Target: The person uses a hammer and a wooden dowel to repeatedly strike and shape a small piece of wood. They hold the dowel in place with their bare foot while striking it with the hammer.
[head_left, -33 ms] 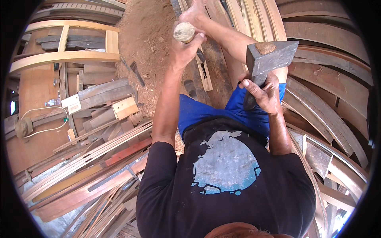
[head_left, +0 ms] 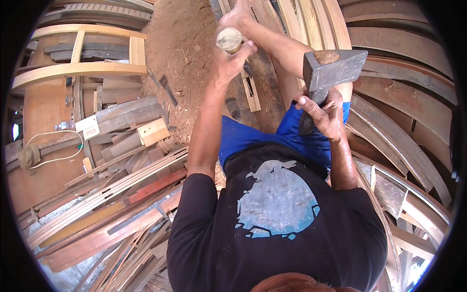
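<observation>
My left hand point(head_left: 232, 59) is closed around the upright round wooden handle point(head_left: 229, 40) of what looks like a chisel. Its pale, worn butt end faces up, and the hand hides the blade. Below and just right of that hand lies a light wooden piece point(head_left: 253, 100) with a dark slot cut in it. My right hand point(head_left: 327, 113) grips a dark mallet point(head_left: 335, 68) near its head, over my right thigh. The mallet's head is block-like and tapers to the right, with rough brown wood showing on top. The two tools are apart.
Curved dark boards point(head_left: 396, 100) are stacked on the right. Long pale planks point(head_left: 318, 24) lie ahead. At left are a light curved wooden frame point(head_left: 80, 69), offcuts point(head_left: 153, 131) and a mallet-like tool point(head_left: 30, 155) with a cord. Shavings cover the brown ground point(head_left: 170, 39).
My left hand and the chisel handle have shifted slightly to the right. The right hand and mallet have barely moved.
</observation>
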`<state>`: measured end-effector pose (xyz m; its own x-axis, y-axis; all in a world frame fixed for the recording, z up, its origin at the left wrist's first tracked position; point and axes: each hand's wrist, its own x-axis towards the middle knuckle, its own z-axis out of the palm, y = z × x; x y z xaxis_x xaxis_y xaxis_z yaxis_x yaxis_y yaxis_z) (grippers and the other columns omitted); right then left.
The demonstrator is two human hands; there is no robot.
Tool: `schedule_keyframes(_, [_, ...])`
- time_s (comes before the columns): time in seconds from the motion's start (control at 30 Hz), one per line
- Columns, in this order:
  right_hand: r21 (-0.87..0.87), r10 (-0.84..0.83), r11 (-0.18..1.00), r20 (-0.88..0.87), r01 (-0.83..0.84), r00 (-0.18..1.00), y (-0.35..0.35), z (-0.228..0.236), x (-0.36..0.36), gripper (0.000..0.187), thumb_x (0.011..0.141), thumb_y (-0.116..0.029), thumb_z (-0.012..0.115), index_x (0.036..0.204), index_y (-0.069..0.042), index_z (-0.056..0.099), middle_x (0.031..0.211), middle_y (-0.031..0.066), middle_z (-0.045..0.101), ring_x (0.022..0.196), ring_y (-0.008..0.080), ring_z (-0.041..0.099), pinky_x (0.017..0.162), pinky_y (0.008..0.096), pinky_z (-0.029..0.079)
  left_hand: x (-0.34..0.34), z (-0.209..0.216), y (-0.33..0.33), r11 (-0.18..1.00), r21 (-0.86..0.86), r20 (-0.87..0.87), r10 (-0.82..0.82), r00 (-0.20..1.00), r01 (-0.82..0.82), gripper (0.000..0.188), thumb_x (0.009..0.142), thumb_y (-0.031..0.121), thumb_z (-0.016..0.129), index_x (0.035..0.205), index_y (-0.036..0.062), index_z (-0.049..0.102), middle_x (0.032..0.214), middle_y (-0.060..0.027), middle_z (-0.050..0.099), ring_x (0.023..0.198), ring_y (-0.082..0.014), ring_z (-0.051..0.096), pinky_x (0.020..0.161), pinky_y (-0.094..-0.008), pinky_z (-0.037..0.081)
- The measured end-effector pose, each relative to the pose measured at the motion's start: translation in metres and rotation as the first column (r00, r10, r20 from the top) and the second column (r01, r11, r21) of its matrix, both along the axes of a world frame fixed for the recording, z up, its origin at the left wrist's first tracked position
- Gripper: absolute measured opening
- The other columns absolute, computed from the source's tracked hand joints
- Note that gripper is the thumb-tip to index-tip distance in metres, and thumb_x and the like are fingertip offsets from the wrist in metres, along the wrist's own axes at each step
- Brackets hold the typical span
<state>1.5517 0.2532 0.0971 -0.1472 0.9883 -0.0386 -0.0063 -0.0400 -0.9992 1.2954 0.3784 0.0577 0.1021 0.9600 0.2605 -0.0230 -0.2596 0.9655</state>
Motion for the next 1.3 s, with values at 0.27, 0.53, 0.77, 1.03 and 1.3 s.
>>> schedule_keyframes(0.27, [0.283, -0.202, 0.940, 0.006, 0.192, 0.979, 0.016, 0.037, 0.013, 0.027, 0.089, -0.013, 0.074, 0.103, 0.005, 0.061, 0.074, 0.0073, 0.064, 0.065, 0.0129, 0.061, 0.060, 0.0276, 0.050, 0.025, -0.022, 0.015, 0.996, -0.013, -0.280, 0.080, 0.957, -0.087, 0.030, 0.081, 0.019, 0.083, 0.098, 0.0008, 0.066, 0.089, -0.0079, 0.073, 0.082, -0.0156, 0.068, 0.076, -0.0329, 0.055])
schedule_keyframes(0.53, [0.425, -0.241, 0.857, -0.168, 0.290, 0.956, 0.025, 0.067, 0.022, 0.018, 0.088, -0.011, 0.075, 0.096, 0.003, 0.065, 0.073, 0.0053, 0.065, 0.065, 0.0114, 0.061, 0.062, 0.0257, 0.048, 0.031, -0.025, 0.016, 0.989, -0.008, -0.328, 0.136, 0.935, -0.146, 0.030, 0.080, 0.020, 0.082, 0.098, 0.0020, 0.067, 0.090, -0.0107, 0.074, 0.084, -0.0198, 0.071, 0.078, -0.0345, 0.056])
schedule_keyframes(0.77, [0.504, -0.237, 0.813, -0.170, 0.291, 0.956, 0.032, 0.074, 0.021, 0.015, 0.090, -0.008, 0.072, 0.096, 0.003, 0.064, 0.073, 0.0064, 0.065, 0.064, 0.0112, 0.060, 0.061, 0.0257, 0.048, 0.027, -0.031, 0.015, 0.984, 0.036, -0.348, 0.174, 0.921, -0.172, 0.032, 0.079, 0.020, 0.082, 0.102, 0.0035, 0.066, 0.092, -0.0108, 0.074, 0.086, -0.0198, 0.072, 0.080, -0.0349, 0.057])
schedule_keyframes(1.03, [0.481, -0.344, 0.831, 0.047, 0.280, 0.938, 0.045, 0.065, 0.009, 0.023, 0.088, -0.017, 0.079, 0.096, 0.002, 0.067, 0.076, 0.0042, 0.068, 0.067, 0.0117, 0.063, 0.059, 0.0277, 0.051, 0.029, -0.023, 0.008, 0.985, 0.050, -0.415, 0.170, 0.894, -0.164, 0.034, 0.079, 0.019, 0.080, 0.105, 0.0042, 0.065, 0.095, -0.0134, 0.074, 0.091, -0.0247, 0.073, 0.081, -0.0356, 0.057])
schedule_keyframes(1.3, [0.117, -0.036, 0.984, 0.871, -0.137, 0.490, 0.075, 0.038, -0.006, 0.041, 0.091, -0.025, 0.073, 0.122, 0.000, 0.060, 0.091, 0.0241, 0.071, 0.087, 0.0313, 0.072, 0.078, 0.0412, 0.055, 0.042, -0.025, -0.008, 0.987, 0.117, -0.399, 0.148, 0.905, -0.109, 0.033, 0.078, 0.015, 0.077, 0.105, 0.0041, 0.063, 0.095, -0.0180, 0.072, 0.093, -0.0315, 0.073, 0.080, -0.0380, 0.057])
